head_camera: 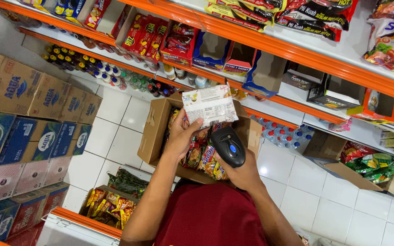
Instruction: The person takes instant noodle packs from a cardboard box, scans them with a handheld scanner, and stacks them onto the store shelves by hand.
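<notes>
My left hand (182, 136) holds up a small white snack packet (209, 105), its back side with a printed code facing me. My right hand (242, 172) grips a black handheld barcode scanner (228, 146) with a blue button, its head pointed up at the packet's lower edge. Both hands hover over an open cardboard box (152, 132) on the floor, filled with several colourful snack packets (202, 157).
Orange-edged white shelves (297, 50) carry noodle packs, snack display boxes and small bottles. Stacked cartons of bottled water (19, 118) stand at the left. Another box of snack packets (108, 207) lies on the white tiled floor at lower left. An open carton (365, 166) sits at right.
</notes>
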